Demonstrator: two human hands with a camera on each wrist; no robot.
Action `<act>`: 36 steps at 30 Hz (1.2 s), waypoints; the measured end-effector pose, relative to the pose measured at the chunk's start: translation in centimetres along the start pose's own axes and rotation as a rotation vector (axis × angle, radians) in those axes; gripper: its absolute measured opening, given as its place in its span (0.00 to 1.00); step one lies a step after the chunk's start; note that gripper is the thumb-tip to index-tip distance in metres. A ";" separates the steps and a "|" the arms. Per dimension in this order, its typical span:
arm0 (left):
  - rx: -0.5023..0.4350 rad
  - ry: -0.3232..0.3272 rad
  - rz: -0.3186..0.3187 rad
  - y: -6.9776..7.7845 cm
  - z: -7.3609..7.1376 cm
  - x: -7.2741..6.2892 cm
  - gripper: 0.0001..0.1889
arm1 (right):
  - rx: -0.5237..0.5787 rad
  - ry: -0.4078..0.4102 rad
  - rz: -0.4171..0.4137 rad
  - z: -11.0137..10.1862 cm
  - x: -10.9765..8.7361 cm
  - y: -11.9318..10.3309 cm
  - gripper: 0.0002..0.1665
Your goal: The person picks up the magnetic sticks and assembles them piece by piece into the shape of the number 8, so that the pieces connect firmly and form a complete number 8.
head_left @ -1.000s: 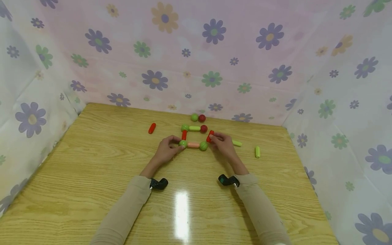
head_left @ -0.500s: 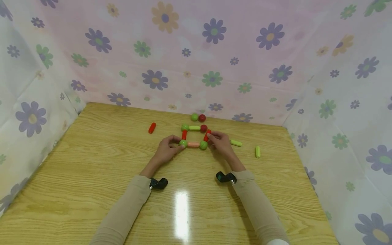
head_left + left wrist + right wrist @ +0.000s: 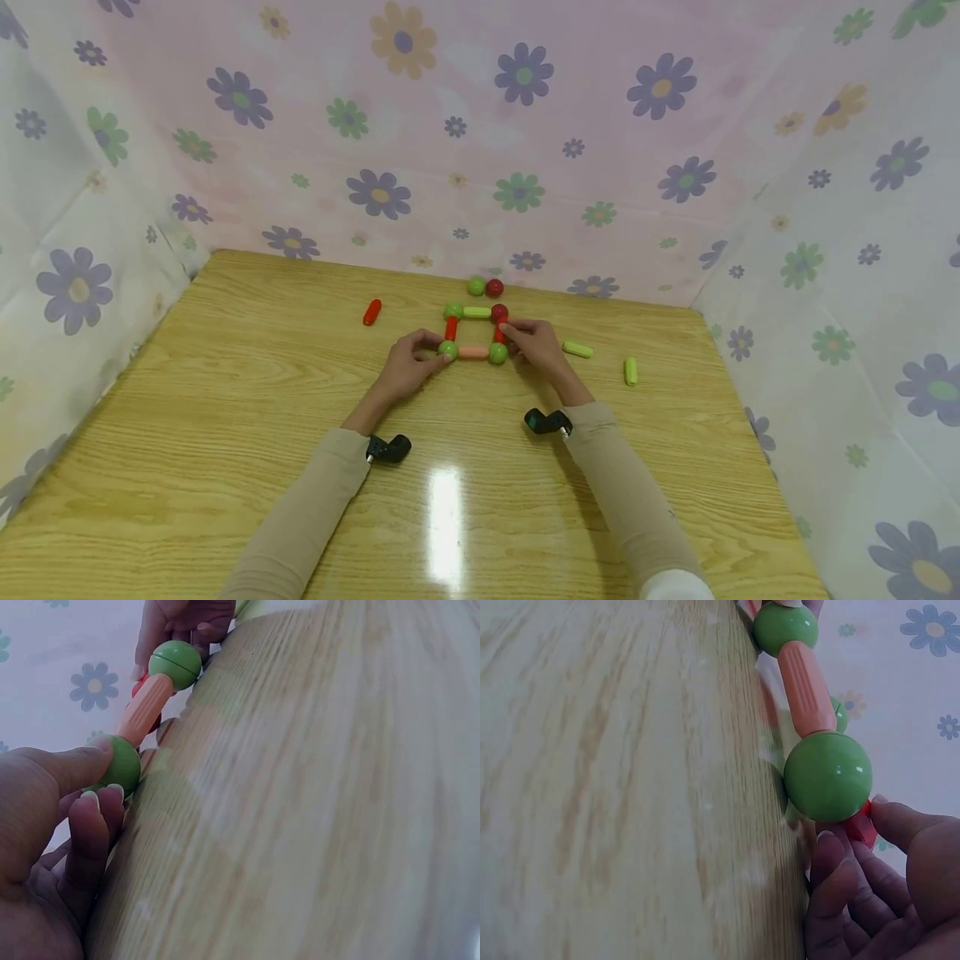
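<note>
A square of balls and rods lies on the table. My left hand (image 3: 407,367) pinches its front left green ball (image 3: 124,766) between thumb and fingers. With thumb and fingertips my right hand (image 3: 542,346) holds the red rod (image 3: 499,335) on the right side, which spans from the front right green ball (image 3: 828,776) to the dark red ball (image 3: 499,312). A ribbed peach rod (image 3: 807,686) joins the two front balls. Another red rod (image 3: 451,329) forms the left side. Along the back runs a yellow-green rod (image 3: 477,312), ending left at a green ball (image 3: 453,311).
Behind the square sit a loose green ball (image 3: 476,286) and a dark red ball (image 3: 494,287), side by side. A single red rod (image 3: 372,312) lies to the left. Two yellow-green rods, one near (image 3: 577,349) and one farther (image 3: 631,372), lie to the right. Flowered cloth (image 3: 435,150) surrounds the wooden table (image 3: 225,400).
My right hand has brought the red rod leftward and turned it in line between the dark red ball and the front right green ball. The left hand stays on its ball.
</note>
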State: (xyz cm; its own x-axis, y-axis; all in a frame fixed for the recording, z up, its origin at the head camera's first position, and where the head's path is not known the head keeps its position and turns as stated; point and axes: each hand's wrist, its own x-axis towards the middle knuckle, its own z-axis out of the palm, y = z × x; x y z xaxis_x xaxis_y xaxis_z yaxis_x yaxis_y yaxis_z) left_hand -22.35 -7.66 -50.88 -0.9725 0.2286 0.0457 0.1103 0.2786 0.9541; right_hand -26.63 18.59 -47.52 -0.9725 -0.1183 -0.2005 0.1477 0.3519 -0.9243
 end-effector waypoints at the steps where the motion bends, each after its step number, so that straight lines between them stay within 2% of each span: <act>1: 0.004 0.000 -0.005 0.0 0.0 0.0 0.17 | -0.004 0.003 0.006 0.0 0.1 0.0 0.26; 14: 0.010 0.010 0.014 0.4 -0.1 -0.1 0.17 | -0.054 0.040 -0.001 0.4 0.6 0.6 0.23; 22: -0.033 0.004 0.004 0.3 -0.1 -0.1 0.18 | -0.017 0.048 -0.023 0.6 0.4 0.8 0.22; 29: -0.019 0.035 0.027 0.5 0.0 -0.1 0.17 | 0.014 0.043 -0.034 0.7 0.4 1.0 0.22; 36: -0.003 0.043 0.014 0.5 0.3 0.0 0.18 | 0.030 0.059 -0.035 0.8 0.3 1.1 0.24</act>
State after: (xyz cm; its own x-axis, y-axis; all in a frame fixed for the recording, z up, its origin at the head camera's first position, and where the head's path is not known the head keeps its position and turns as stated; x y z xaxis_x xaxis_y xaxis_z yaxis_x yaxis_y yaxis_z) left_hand -22.23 -7.29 -50.50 -0.9787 0.1924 0.0716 0.1235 0.2727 0.9542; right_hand -26.62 18.24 -48.85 -0.9860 -0.0746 -0.1491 0.1178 0.3207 -0.9398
